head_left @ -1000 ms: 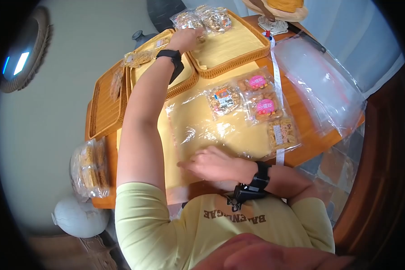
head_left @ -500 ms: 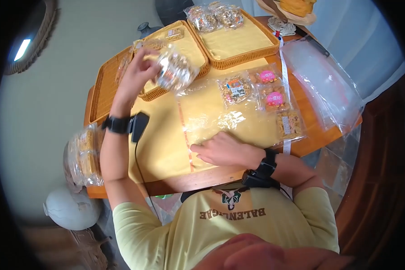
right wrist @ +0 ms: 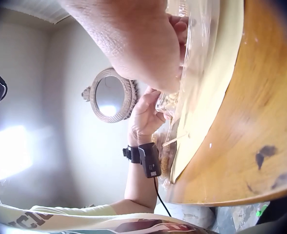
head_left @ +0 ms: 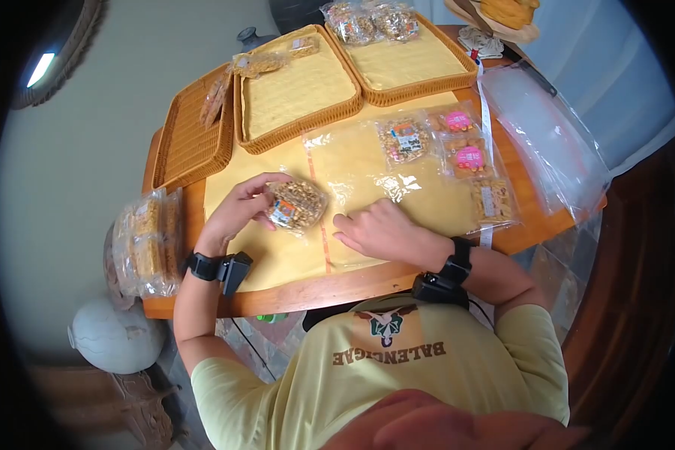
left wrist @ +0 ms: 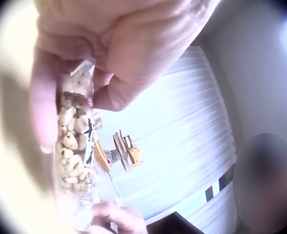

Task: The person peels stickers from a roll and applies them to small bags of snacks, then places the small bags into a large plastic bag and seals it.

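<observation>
My left hand [head_left: 238, 213] pinches a clear-wrapped nut cake [head_left: 298, 205] by its left side, above the yellow cloth. In the left wrist view the cake [left wrist: 75, 146] stands edge-on between thumb and fingers of the left hand [left wrist: 119, 44]. A large clear bag [head_left: 427, 206] with a red strip lies flat on the cloth. Its right part holds a round nut cake [head_left: 405, 141], two packets with pink labels [head_left: 469, 157] and a crisp packet [head_left: 493, 201]. My right hand [head_left: 386, 232], fingers curled, grips film at the bag's left end; the right wrist view partly hides its fingertips.
Three wicker trays stand along the back: left [head_left: 176, 154], middle [head_left: 300, 124] and right [head_left: 420, 91], each with packets. Wrapped snacks [head_left: 148, 244] are at the table's left edge. Empty clear bags [head_left: 547, 135], a knife [head_left: 531, 71] and a measuring tape [head_left: 487, 135] lie on the right.
My left hand has come back from the right tray with a nut cake and brought it down beside the bag's left end. The right hand has stayed at the bag.
</observation>
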A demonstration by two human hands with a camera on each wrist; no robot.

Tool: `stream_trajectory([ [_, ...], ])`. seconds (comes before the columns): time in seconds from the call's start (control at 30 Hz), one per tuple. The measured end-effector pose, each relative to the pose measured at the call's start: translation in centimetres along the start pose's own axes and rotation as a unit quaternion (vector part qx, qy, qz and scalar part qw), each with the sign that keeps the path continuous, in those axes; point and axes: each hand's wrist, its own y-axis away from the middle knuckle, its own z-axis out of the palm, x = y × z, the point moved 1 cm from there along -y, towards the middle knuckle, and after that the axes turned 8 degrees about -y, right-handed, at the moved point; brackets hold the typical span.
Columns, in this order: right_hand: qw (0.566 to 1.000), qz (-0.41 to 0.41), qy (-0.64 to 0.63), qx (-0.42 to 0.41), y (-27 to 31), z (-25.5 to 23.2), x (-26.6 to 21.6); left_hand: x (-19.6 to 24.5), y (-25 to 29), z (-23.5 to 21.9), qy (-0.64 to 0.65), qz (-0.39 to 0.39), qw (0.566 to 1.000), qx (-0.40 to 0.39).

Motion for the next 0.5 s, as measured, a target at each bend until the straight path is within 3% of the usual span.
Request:
stream_trajectory([
  [0.17,0.983,-0.050,-0.054,0.170,-0.2,-0.6,0.1,0.5,-2.8,2.5,0.015,0.028,0.996,-0.087],
  [0.3,0.976,-0.034,-0.074,0.204,-0.1,-1.2,0.0,0.4,-5.4,5.0,0.086,0.067,0.985,-0.137],
  [0.37,0.963,-0.071,-0.075,0.248,-0.2,-1.4,-0.2,1.8,-5.6,6.4,0.105,0.084,0.978,-0.162],
  [0.47,0.969,-0.055,-0.064,0.230,0.0,-1.4,-0.3,1.3,-6.8,7.9,0.150,0.113,0.961,-0.202],
  [0.5,0.969,-0.051,-0.065,0.233,0.0,-1.6,-0.4,1.3,-6.8,8.5,0.168,0.087,0.962,-0.194],
])
